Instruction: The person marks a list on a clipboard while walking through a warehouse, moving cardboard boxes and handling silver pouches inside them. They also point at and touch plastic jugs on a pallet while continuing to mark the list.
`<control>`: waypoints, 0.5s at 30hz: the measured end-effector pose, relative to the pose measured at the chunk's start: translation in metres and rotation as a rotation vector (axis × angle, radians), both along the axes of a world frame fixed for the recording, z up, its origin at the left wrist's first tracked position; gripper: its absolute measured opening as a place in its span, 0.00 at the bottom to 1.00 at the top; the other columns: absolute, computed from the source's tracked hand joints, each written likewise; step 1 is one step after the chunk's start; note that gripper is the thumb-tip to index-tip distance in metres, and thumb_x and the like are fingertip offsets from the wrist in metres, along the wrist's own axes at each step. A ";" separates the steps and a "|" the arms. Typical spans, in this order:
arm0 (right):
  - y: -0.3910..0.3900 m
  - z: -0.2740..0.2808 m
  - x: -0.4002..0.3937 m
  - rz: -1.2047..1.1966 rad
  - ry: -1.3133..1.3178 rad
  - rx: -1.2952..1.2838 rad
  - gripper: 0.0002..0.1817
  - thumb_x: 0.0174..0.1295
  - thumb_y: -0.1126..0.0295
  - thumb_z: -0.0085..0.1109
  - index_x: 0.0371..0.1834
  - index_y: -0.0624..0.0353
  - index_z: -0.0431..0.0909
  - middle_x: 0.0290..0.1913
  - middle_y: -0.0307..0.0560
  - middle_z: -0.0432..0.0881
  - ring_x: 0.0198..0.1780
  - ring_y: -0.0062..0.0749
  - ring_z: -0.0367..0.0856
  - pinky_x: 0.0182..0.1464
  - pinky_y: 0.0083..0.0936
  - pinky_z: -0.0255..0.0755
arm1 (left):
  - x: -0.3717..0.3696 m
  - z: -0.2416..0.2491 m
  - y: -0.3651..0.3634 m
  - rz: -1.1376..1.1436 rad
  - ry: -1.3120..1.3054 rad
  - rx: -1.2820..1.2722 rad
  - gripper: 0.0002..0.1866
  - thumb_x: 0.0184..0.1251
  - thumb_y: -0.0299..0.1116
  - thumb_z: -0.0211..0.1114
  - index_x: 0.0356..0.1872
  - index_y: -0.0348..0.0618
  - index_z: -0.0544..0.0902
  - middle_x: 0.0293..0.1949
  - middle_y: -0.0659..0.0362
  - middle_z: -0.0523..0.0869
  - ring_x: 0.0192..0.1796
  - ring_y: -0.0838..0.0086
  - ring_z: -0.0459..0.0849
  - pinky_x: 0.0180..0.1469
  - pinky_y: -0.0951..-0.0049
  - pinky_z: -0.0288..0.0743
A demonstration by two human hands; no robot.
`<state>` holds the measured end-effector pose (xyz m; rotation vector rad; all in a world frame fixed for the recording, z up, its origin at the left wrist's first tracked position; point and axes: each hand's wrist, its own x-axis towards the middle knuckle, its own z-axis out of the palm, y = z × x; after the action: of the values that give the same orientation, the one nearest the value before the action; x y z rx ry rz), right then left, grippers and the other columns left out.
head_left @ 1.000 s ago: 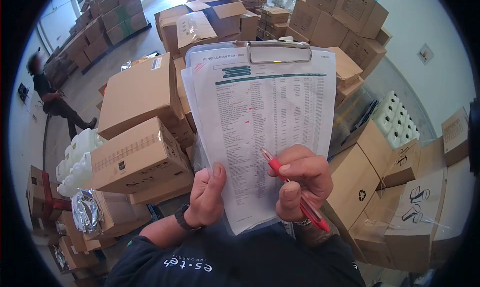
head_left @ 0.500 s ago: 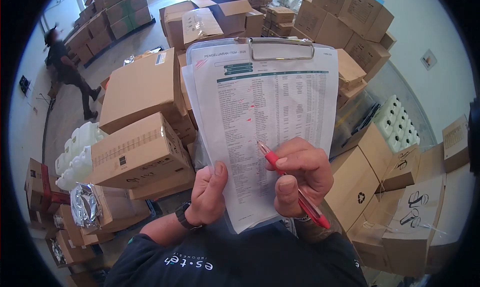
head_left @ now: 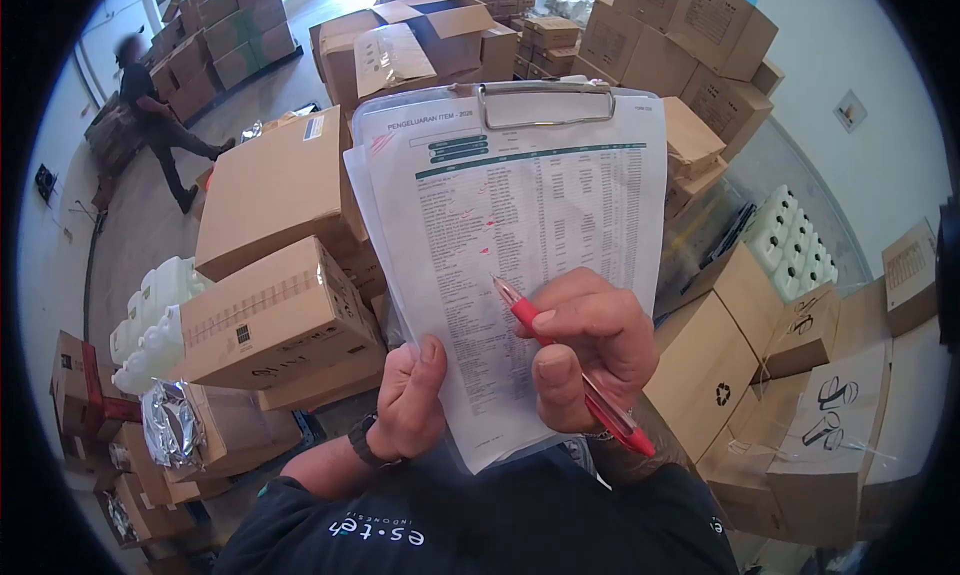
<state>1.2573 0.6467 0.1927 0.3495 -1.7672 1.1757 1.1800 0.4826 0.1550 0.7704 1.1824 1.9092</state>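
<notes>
A clear clipboard (head_left: pixel 372 103) with a metal clip (head_left: pixel 548 103) carries several printed sheets (head_left: pixel 590 225), the top one a table with red marks. My left hand (head_left: pixel 412 403) is closed on its lower left edge, thumb over the front of the paper. In my right hand (head_left: pixel 600 350) a red pen (head_left: pixel 610 415) is pinched between thumb and fingers. The pen's tip points up and left, close over the middle rows of the table. The right hand overlaps the lower right of the sheet.
Cardboard boxes (head_left: pixel 275 190) are stacked to the left, with white jugs (head_left: pixel 160 300) beside them. More cartons (head_left: pixel 690 35) rise at the back right. Opened boxes (head_left: pixel 720 345) and white containers (head_left: pixel 790 240) stand to the right. A person (head_left: pixel 155 125) walks at the far left.
The clipboard has shifted slightly left in view, with both hands. The pen tip has moved a little left and up with it. The person at the far left has stepped to the right.
</notes>
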 end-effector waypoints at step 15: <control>0.008 0.009 -0.003 -0.090 -0.038 0.030 0.12 0.68 0.65 0.60 0.41 0.60 0.69 0.31 0.48 0.79 0.28 0.20 0.74 0.33 0.18 0.68 | -0.001 -0.004 0.001 -0.041 -0.024 -0.008 0.33 0.80 0.52 0.39 0.68 0.29 0.65 0.60 0.45 0.79 0.59 0.61 0.81 0.61 0.63 0.76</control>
<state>1.2543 0.6542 0.2021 0.2638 -1.8161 1.0999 1.1790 0.4833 0.1513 0.7601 1.1507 1.8736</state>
